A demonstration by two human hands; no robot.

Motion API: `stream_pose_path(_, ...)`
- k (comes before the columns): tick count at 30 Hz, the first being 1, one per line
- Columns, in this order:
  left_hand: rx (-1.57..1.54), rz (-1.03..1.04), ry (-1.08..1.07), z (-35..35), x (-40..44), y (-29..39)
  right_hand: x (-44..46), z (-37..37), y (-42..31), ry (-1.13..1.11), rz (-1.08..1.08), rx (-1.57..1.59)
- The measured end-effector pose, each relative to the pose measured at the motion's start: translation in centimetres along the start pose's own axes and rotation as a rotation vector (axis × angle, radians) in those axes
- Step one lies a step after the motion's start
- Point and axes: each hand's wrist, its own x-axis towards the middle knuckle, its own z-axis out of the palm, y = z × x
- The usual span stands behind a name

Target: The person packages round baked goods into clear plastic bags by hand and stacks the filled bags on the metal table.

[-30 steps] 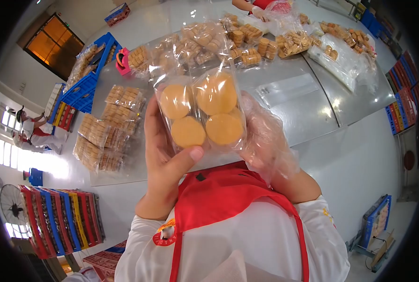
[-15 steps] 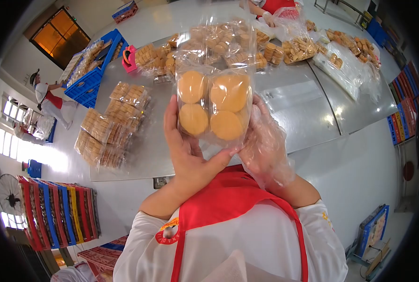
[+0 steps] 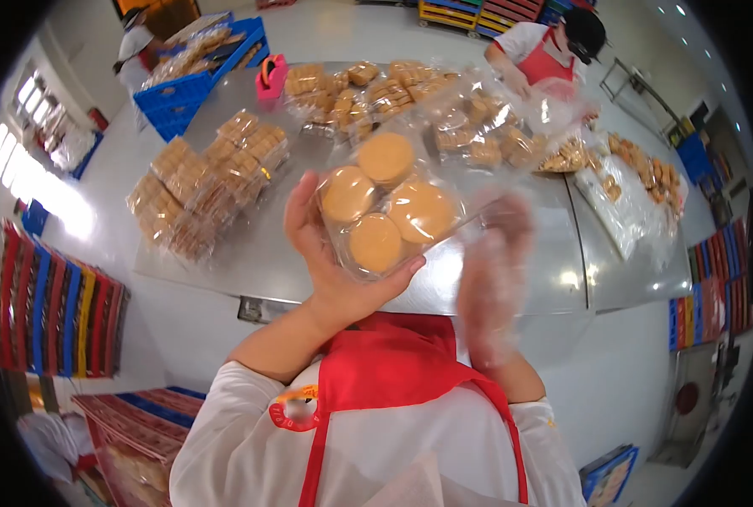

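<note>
Above the left hand (image 3: 334,275), thumb and fingers gripping its lower end, lies the clear biscuit pack (image 3: 391,204) — long axis slanting away and rightward. Just right of it, the gloved right hand (image 3: 496,262) blurs — hold untellable.

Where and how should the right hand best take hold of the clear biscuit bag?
The clear biscuit bag is probably best pinched along its right edge, coming from the right: the left hand supports its left and near sides, leaving that edge more exposed.
</note>
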Motion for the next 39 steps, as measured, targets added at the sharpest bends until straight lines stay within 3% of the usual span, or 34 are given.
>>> stream_pose_path(1, -0.014, 0.036, -0.04, -0.6, 0.2, -0.1, 1.8, -1.8, -0.2, 0.017, -0.271, -0.125)
stream_pose_path(3, -0.045, 0.107, -0.128, -1.8, 0.6, -0.1, 4.5, -4.0, -1.7, 0.225, -0.515, -0.215)
stream_pose_path(6, -0.224, 0.079, -0.21, -2.8, 0.8, -0.5, 6.2, -8.7, -4.3, -0.147, -0.335, -0.402)
stream_pose_path(7, -0.201, 0.068, -0.258, -3.4, 0.8, -0.5, 6.5, -7.8, -5.2, -0.345, -0.223, -0.184)
stream_pose_path(10, -0.139, 0.039, -0.372, -4.7, 0.5, -0.2, 5.9, -7.0, -7.2, -0.459, 0.205, -0.592)
stream_pose_path(11, -0.128, 0.032, -0.393, -5.0, 0.5, 0.0, 6.3, -7.5, -7.0, -0.66, 0.3, -0.514)
stream_pose_path(14, -0.211, -0.038, -0.452, -5.6, 0.5, 0.2, 6.2, -6.4, -6.5, -0.966, 0.594, -0.313)
stream_pose_path(15, -0.259, -0.068, -0.47, -5.7, 0.5, 0.2, 5.4, -6.0, -6.1, -0.944, 0.561, -0.346)
stream_pose_path(18, -0.308, -0.144, -0.453, -6.1, 0.4, 0.0, 3.6, -3.6, -6.9, -0.527, 0.101, -0.69)
stream_pose_path(19, -0.353, -0.219, -0.402, -6.3, 0.1, -0.1, 3.9, -4.4, -7.4, -0.405, -0.035, -0.702)
stream_pose_path(22, -0.492, -0.4, -0.307, -7.1, -0.5, -1.1, 4.9, -4.5, -6.9, -0.107, -0.161, -0.512)
stream_pose_path(23, -0.539, -0.438, -0.315, -7.2, -0.3, -1.6, 4.8, -4.9, -7.2, -0.157, -0.032, -0.574)
stream_pose_path(26, -0.695, -0.619, -0.272, -7.1, -0.8, -2.7, 4.7, -5.4, -6.7, -0.358, 0.048, -0.542)
stream_pose_path(27, -0.749, -0.691, -0.247, -6.8, -1.0, -3.0, 4.9, -5.1, -6.7, -0.29, 0.004, -0.581)
stream_pose_path(30, -0.716, -0.868, -0.145, -6.0, -1.3, -3.2, 5.7, -4.8, -7.8, -0.506, 0.305, -0.437)
stream_pose_path(31, -0.719, -0.879, -0.188, -5.8, -1.5, -3.5, 5.7, -4.2, -7.9, -0.54, 0.457, -0.45)
stream_pose_path(34, -0.762, -0.892, -0.279, -5.8, -2.4, -4.9, 6.2, -4.9, -7.3, -0.63, 0.633, -0.537)
stream_pose_path(38, -0.923, -0.961, -0.26, -5.9, -2.8, -5.4, 5.1, -4.5, -7.4, -0.677, 0.598, -0.127)
stream_pose_path(39, -0.966, -1.003, -0.251, -6.0, -2.8, -5.4, 4.9, -4.5, -7.0, -0.588, 0.615, -0.017)
